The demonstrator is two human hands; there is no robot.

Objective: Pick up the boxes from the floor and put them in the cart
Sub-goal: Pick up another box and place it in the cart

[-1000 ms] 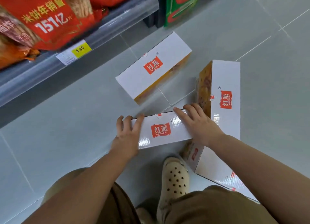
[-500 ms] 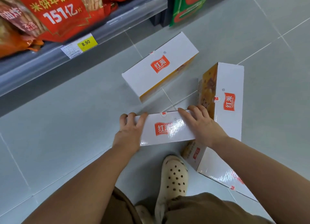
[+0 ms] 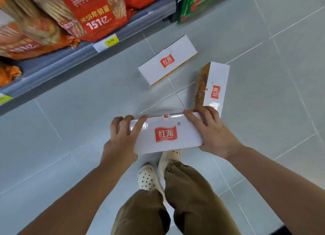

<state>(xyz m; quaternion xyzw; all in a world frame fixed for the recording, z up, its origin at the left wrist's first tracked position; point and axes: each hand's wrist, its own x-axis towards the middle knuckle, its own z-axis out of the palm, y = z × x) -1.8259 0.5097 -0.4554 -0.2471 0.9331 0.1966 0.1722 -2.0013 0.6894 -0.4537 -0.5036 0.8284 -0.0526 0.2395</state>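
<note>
I hold a long white cardboard box with a red logo [image 3: 167,133] level in front of me, above my feet, my 2 hands apart at its ends. My left hand [image 3: 121,138] grips the 9 o'clock end, fingers curled over the far edge. My right hand [image 3: 213,131] clamps the 3 o'clock end the same way. On the grey tiled floor [image 3: 84,115], a second white box [image 3: 168,60] lies flat at 12 o'clock, and a third white box [image 3: 215,87] stands on its side at 1 o'clock, near my right fingertips. Red snack bags [image 3: 91,13] fill the grey shelf [image 3: 58,62] at 10 o'clock.
</note>
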